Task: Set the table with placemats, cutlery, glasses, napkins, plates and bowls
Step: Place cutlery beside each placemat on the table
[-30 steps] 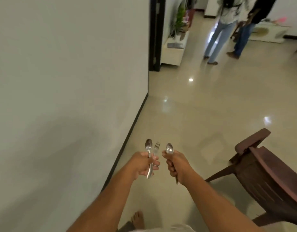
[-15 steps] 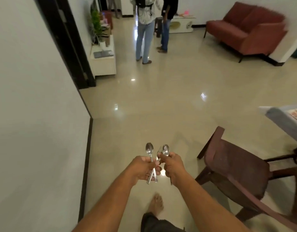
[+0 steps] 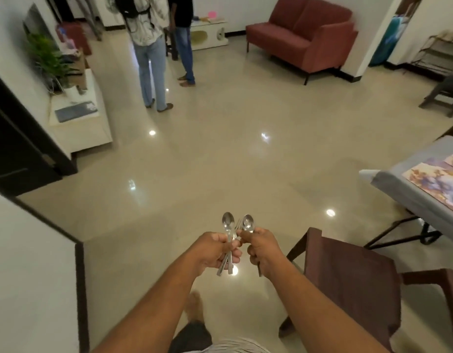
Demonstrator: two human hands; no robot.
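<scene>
My left hand is curled round a spoon and what looks like a fork, bowls up, handles poking out below my fist. My right hand grips a second spoon, its bowl just beside the first; both hands nearly touch above the shiny floor. A brown chair stands to my right. Beyond it the worktop carries a patterned placemat. Far off, a red sofa.
</scene>
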